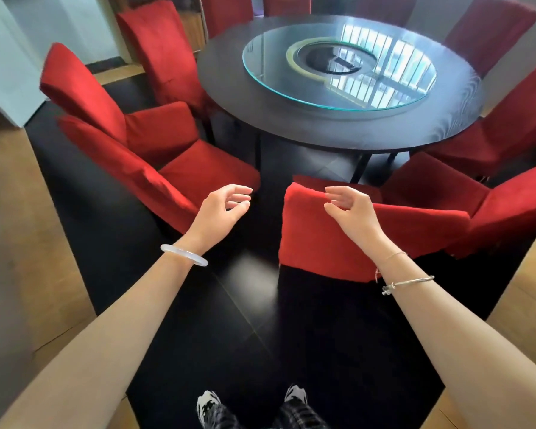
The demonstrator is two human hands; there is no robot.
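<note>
Both hands are held out, fingers loosely curled and holding nothing. The right hand [350, 205] hovers at the top edge of the nearest red chair [322, 243] at one o'clock (whether it touches the fabric I cannot tell), and the left hand [223, 205] hangs in the air just beside that chair's back. The chair faces the round table [291, 119] at twelve o'clock, where a glass turntable [338, 88] sits, with more red chairs [205, 168] at ten o'clock.
</note>
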